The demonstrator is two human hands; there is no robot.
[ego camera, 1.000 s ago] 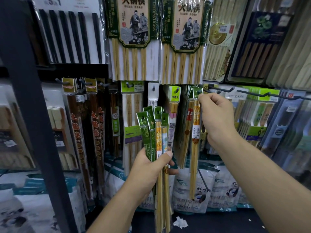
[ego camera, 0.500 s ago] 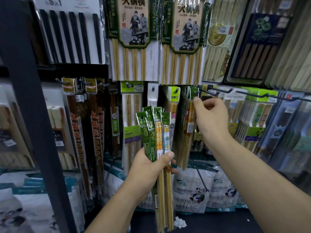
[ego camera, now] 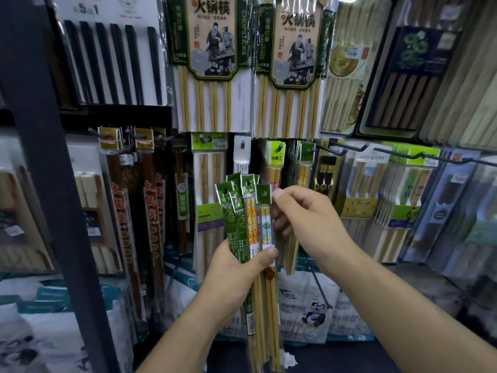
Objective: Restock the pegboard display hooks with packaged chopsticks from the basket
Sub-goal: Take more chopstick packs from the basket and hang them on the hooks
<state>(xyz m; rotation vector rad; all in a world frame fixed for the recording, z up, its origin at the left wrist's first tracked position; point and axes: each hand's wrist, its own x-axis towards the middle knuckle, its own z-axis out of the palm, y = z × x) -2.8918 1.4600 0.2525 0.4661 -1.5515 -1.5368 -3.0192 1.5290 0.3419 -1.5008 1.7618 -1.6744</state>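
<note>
My left hand (ego camera: 234, 273) is shut around a bundle of chopstick packs (ego camera: 248, 211) with green header cards, held upright in front of the pegboard. My right hand (ego camera: 309, 224) is at the bundle's right side, its thumb and fingers pinching the top of the rightmost pack (ego camera: 266, 214). Behind and above, similar green-topped packs (ego camera: 302, 162) hang on a peg hook (ego camera: 309, 151). The basket is out of view.
Long dark wire hooks (ego camera: 347, 149) stick out toward me at the right, over more hanging packs (ego camera: 368, 189). Large chopstick sets (ego camera: 207, 63) hang above. A dark shelf upright (ego camera: 53, 184) stands at the left. Panda-printed tissue packs (ego camera: 309, 308) lie below.
My right hand let go of the pack it hung on the hook and dropped down-left to the bundle. My left hand stayed put with the bundle.
</note>
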